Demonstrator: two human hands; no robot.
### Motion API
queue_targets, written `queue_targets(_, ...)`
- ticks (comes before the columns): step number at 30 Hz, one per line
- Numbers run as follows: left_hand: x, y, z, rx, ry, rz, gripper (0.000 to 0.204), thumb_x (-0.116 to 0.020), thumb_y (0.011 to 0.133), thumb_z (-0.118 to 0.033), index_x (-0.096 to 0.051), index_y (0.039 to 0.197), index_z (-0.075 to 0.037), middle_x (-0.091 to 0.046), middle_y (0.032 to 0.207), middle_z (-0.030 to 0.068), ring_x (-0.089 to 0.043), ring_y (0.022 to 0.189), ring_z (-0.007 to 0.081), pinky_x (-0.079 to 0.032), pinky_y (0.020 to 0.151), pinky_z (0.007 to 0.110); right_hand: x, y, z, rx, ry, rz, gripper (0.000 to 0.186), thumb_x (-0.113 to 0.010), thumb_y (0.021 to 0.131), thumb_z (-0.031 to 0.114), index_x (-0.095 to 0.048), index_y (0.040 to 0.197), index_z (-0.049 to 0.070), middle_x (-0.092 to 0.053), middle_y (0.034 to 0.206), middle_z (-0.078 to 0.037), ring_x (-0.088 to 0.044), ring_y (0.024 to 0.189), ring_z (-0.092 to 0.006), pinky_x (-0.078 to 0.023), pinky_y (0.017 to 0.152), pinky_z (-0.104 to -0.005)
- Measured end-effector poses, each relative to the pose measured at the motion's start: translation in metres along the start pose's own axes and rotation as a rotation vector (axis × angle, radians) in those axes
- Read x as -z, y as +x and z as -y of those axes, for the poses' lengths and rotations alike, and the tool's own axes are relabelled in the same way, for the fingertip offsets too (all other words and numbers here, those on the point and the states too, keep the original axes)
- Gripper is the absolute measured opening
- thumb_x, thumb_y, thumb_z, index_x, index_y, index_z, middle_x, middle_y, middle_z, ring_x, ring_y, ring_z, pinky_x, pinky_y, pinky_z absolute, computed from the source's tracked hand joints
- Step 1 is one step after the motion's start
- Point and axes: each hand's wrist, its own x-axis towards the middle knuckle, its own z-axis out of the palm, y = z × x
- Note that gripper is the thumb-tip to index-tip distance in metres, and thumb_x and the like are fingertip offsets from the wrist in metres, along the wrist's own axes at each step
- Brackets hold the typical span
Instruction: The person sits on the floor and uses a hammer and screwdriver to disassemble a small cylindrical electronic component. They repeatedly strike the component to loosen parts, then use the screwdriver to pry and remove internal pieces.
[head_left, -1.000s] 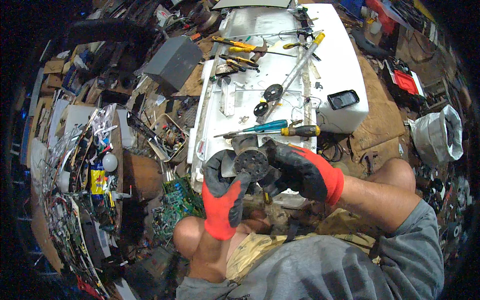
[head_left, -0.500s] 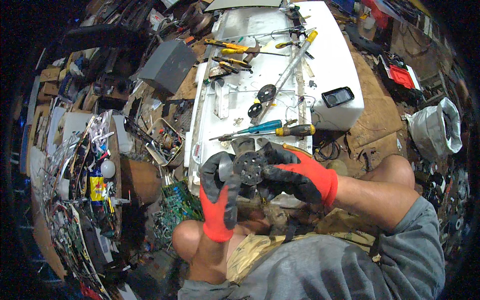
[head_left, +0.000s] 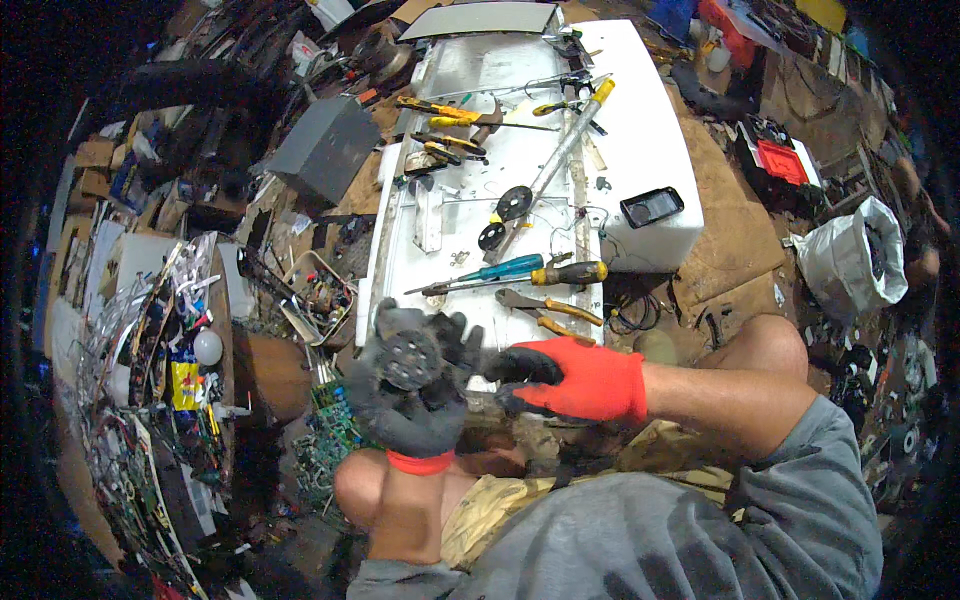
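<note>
My left hand (head_left: 420, 420), in a black-and-red glove, cradles a dark round part (head_left: 405, 355) with a perforated face. My right hand (head_left: 575, 380), gloved alike, is just right of it with curled fingers; their contents are hidden. On the white appliance panel (head_left: 470, 225) beyond my hands lie pliers (head_left: 565, 308) with orange handles, a blue screwdriver (head_left: 510, 265), a yellow-black screwdriver (head_left: 570, 272), more yellow-handled tools (head_left: 450, 140), a long metal rod (head_left: 565, 140) and two black discs (head_left: 512, 202).
A dark handheld device (head_left: 650, 207) rests on the white housing. Left are a grey box (head_left: 325, 150), green circuit boards (head_left: 320, 440) and piled scrap (head_left: 160, 400). Right are brown cardboard (head_left: 730, 250), a white sack (head_left: 850, 255) and a red tray (head_left: 780, 160).
The round part has moved left and is cupped in my left hand, whose palm faces up. My right hand has separated from it, exposing the orange-handled pliers on the panel.
</note>
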Motion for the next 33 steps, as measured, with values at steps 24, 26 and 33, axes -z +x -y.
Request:
queue_targets(24, 0.013, -0.006, -0.085, -0.185, 0.138, 0.246, 0.066, -0.059, 0.093, -0.044, -0.047, 0.139, 0.001, -0.054, 0.139, 0.0205, -0.051, 0.127, 0.038, -0.05, 0.098, 0.046, 0.183, -0.171, 0.054, 0.464, -0.231, -1.215, 0.027, -0.06, 0.096, 0.017, -0.065, 0.119, 0.002, -0.07, 0.098, -0.004, -0.062, 0.086, -0.0108, -0.05, 0.079, -0.0275)
queue_targets(26, 0.011, -0.005, -0.08, -0.189, 0.149, 0.195, 0.064, -0.059, 0.093, -0.043, -0.048, 0.139, 0.0, -0.054, 0.139, 0.0206, -0.052, 0.126, 0.0383, -0.049, 0.099, 0.048, 0.203, -0.207, -0.001, 0.301, -0.37, -1.43, 0.028, -0.06, 0.095, 0.015, -0.064, 0.12, 0.002, -0.07, 0.1, -0.006, -0.063, 0.088, -0.0138, -0.05, 0.081, -0.0284)
queue_targets(33, 0.011, 0.011, -0.038, -0.042, 0.044, 0.165, 0.06, -0.058, 0.092, -0.04, -0.05, 0.138, -0.002, -0.055, 0.138, 0.0211, -0.054, 0.124, 0.0396, -0.045, 0.103, 0.055, 0.124, -0.329, -0.376, -1.535, -0.639, -0.845, 0.079, -0.051, 0.088, 0.061, -0.041, 0.147, 0.01, -0.051, 0.146, -0.012, -0.05, 0.132, -0.0277, -0.038, 0.111, -0.0374)
